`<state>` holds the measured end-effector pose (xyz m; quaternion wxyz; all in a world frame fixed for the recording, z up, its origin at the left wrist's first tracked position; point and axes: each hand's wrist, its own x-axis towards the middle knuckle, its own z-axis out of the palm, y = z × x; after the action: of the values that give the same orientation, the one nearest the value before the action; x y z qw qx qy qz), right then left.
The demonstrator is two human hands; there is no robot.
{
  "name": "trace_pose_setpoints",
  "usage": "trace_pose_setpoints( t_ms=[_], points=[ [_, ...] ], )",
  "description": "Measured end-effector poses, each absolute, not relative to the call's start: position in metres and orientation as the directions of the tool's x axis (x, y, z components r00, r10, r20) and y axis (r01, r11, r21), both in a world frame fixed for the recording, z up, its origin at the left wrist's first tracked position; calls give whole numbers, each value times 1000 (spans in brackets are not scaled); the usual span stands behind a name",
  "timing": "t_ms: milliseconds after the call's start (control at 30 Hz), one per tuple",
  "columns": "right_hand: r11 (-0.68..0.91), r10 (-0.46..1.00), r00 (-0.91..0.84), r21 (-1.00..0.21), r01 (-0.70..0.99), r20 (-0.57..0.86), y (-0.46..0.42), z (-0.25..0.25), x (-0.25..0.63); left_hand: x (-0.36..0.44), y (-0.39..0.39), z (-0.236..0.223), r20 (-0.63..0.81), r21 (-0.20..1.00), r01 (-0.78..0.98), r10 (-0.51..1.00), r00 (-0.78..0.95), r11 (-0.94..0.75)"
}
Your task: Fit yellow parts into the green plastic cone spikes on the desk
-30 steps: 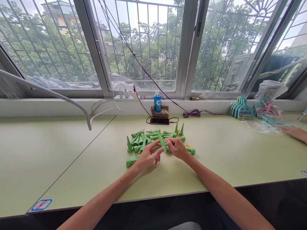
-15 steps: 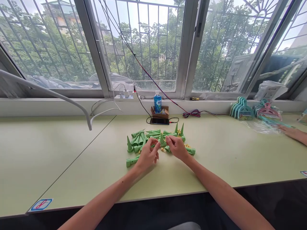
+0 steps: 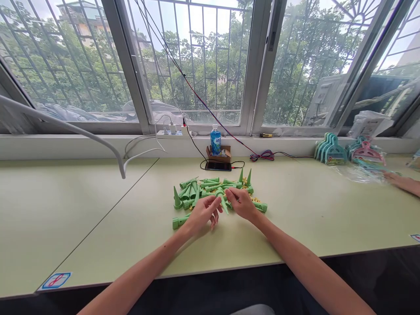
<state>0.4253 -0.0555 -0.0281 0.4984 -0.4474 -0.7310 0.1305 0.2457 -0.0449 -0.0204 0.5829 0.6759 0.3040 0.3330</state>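
Note:
A heap of green plastic cone spikes (image 3: 197, 190) lies on the pale green table (image 3: 295, 210), with small yellow bits among them. Both my hands meet just in front of the heap. My right hand (image 3: 241, 203) pinches the wide end of one green spike (image 3: 223, 200), whose tip points down toward me. My left hand (image 3: 201, 214) has its fingers curled with the fingertips at the same spike; whether it holds a small piece is too small to tell. Two spikes (image 3: 245, 176) stand upright at the heap's far right.
Behind the heap are a phone (image 3: 218, 166), a cardboard box with a blue bottle (image 3: 215, 141), and red-black cables (image 3: 262, 155). At the right, another person's hand (image 3: 398, 180) rests by plastic bags and teal and pink packaged items (image 3: 331, 151). A white arm (image 3: 82, 133) crosses the left.
The spike between my hands has turned over: its tip pointed up and away a second ago and now points down toward me. Both hands stayed in place.

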Motion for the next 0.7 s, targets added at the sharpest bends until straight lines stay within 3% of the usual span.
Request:
trace_pose_setpoints(
  t_ms=[367, 600, 700],
  points=[
    [542, 800, -95, -645, 539, 593, -56, -28, 422, 248, -44, -30, 285, 938, 46, 841, 460, -343],
    [529, 798, -10, -692, 491, 603, -57, -25, 421, 251, -45, -23, 228, 970, -30, 853, 470, -243],
    [539, 796, -16, -695, 475, 606, -58, -26, 423, 249, -44, -21, 112, 993, -42, 842, 528, -107]
  ],
)
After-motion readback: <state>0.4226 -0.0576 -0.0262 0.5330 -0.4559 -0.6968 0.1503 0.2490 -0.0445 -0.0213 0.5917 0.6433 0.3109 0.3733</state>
